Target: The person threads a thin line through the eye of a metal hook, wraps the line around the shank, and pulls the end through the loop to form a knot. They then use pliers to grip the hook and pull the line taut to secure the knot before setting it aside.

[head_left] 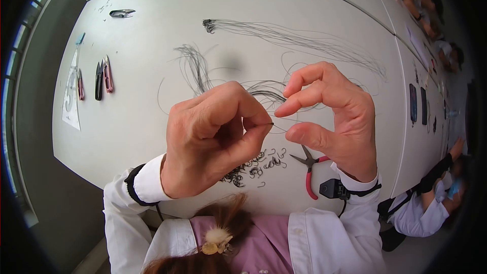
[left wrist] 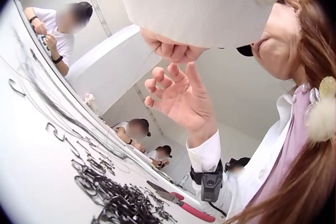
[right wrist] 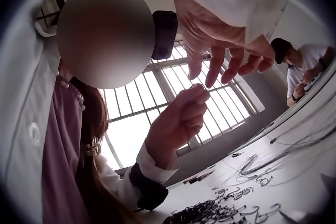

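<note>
In the head view my left hand [head_left: 195, 134] pinches a small dark piece [head_left: 272, 124] between thumb and forefinger, with a thin line running from it toward the right. My right hand [head_left: 342, 116] is beside it, thumb and fingers spread apart; whether it touches the line cannot be told. Below the hands lies a pile of black hooks [head_left: 235, 176], seen also in the left wrist view as a dark heap [left wrist: 126, 203]. Thin dark lines [head_left: 195, 71] lie loosely behind the hands. The right wrist view shows the left hand [right wrist: 181, 121] with curled fingers under the right hand [right wrist: 220, 40].
Red-handled pliers [head_left: 310, 182] lie right of the hooks. A bundle of lines with hooks at one end [head_left: 208, 24] stretches across the back. Snips [head_left: 122, 13], more cutters [head_left: 108, 75] and a clear triangle ruler [head_left: 71, 99] are at left. Other people sit at right.
</note>
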`<move>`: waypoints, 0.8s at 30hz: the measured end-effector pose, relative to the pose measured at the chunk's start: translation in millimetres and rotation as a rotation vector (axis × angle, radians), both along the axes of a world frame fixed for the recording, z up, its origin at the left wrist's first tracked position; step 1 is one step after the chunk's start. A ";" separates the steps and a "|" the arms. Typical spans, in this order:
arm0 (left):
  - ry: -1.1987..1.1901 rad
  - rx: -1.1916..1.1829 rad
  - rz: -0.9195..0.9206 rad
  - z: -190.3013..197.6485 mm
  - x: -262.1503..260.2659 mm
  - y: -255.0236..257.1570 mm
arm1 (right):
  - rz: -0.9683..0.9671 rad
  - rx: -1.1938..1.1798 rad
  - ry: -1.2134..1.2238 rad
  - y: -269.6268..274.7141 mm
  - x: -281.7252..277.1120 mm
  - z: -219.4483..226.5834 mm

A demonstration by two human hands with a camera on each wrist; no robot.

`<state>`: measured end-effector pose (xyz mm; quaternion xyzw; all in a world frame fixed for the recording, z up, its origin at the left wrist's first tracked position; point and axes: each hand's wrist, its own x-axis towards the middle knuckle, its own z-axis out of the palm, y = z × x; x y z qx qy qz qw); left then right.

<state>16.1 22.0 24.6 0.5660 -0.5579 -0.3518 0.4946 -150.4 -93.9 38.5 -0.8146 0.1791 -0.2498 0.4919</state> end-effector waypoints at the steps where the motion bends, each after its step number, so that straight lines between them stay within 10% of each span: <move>1: 0.001 0.001 0.000 -0.5 -0.1 0.0 | -0.010 -0.058 0.047 3.2 0.4 2.5; 24: 0.040 -0.028 -0.008 -3.5 -1.4 0.6 | -0.035 -0.131 0.082 6.8 2.8 2.0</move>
